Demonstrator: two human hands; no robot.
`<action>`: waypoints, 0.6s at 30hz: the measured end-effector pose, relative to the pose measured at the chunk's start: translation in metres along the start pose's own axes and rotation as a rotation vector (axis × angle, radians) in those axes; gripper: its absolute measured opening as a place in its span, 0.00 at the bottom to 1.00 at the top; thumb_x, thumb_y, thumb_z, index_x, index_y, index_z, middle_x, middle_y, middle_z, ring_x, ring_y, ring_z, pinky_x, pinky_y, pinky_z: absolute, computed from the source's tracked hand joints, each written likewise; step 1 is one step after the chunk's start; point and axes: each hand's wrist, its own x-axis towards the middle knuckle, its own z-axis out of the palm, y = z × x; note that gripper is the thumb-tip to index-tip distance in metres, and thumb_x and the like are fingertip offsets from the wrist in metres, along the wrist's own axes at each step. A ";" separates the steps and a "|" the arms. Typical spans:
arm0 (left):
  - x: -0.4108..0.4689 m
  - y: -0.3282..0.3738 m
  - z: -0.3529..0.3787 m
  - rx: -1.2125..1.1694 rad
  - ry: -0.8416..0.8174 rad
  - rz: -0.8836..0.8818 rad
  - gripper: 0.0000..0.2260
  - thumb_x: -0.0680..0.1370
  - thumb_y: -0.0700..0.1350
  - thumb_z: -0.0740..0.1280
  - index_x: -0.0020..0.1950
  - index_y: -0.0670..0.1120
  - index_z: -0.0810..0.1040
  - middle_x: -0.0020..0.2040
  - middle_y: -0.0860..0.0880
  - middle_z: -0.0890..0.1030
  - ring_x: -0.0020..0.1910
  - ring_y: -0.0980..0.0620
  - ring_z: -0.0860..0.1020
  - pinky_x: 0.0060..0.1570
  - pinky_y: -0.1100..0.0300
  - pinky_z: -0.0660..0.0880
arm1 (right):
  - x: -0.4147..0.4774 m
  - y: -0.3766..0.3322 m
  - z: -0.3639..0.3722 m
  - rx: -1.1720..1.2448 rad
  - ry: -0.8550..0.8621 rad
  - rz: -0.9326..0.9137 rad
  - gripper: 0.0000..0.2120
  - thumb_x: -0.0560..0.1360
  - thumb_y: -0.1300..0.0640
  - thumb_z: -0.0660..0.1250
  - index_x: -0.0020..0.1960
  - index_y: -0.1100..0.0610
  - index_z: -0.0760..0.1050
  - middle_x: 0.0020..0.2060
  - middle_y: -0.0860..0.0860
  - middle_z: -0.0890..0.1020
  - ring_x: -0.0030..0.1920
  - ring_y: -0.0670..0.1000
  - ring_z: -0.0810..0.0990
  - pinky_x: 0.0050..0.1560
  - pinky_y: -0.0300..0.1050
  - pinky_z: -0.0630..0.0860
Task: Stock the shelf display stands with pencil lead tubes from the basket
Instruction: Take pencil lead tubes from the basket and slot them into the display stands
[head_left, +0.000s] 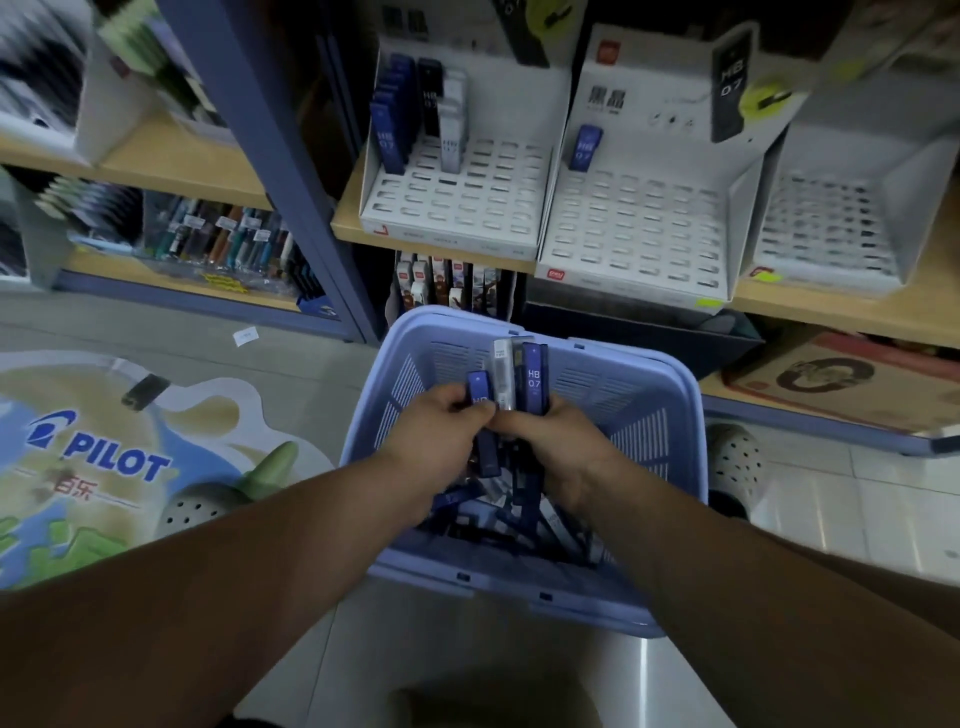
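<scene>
Wooden shelf boards (831, 312) on blue steel uprights carry three white cardboard display stands, each floored with a grid of slots that keeps a tube upright with its label facing out. Of these, the left white stand (452, 208) holds a few blue, black and clear tubes in its back-left rows. The middle white stand (644, 228) holds a single blue tube (584, 148) at its back-left corner, and the right white stand (831, 239) is blurred and seems unfilled.

Below and just in front of the shelf sits the pale-blue slatted plastic basket (639, 410), close enough that the reach up is short. Loose pencil lead tubes (519, 512) lie heaped in its bottom. Both hands meet above that heap, touching. The left hand (441, 421) pinches one blue tube marked HB (480, 395). The right hand (561, 441) grips a clear tube (502, 371) and a blue HB 0.7 tube (534, 376), upright and side by side. They are probably being squared into a bundle to slot in one after another. Stocking looks barely begun, with most slots vacant.
</scene>
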 end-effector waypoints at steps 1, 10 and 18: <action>0.000 0.004 0.003 -0.067 0.010 -0.029 0.07 0.81 0.45 0.67 0.57 0.48 0.81 0.50 0.45 0.85 0.48 0.45 0.85 0.49 0.45 0.83 | -0.004 -0.004 -0.001 0.004 0.005 -0.010 0.13 0.72 0.67 0.74 0.55 0.58 0.83 0.46 0.56 0.87 0.45 0.53 0.87 0.40 0.43 0.82; -0.044 0.069 0.015 -0.223 -0.096 -0.033 0.09 0.80 0.43 0.69 0.58 0.43 0.82 0.48 0.42 0.86 0.46 0.43 0.86 0.41 0.51 0.82 | -0.043 -0.056 -0.022 -0.089 -0.031 -0.110 0.17 0.73 0.60 0.76 0.61 0.54 0.81 0.53 0.55 0.87 0.55 0.56 0.85 0.62 0.60 0.78; -0.098 0.119 0.020 -0.252 -0.220 0.119 0.12 0.78 0.42 0.69 0.59 0.37 0.79 0.50 0.37 0.85 0.47 0.39 0.85 0.42 0.49 0.82 | -0.103 -0.116 -0.031 -0.071 -0.071 -0.234 0.16 0.70 0.61 0.77 0.57 0.56 0.83 0.51 0.58 0.86 0.55 0.61 0.85 0.62 0.63 0.78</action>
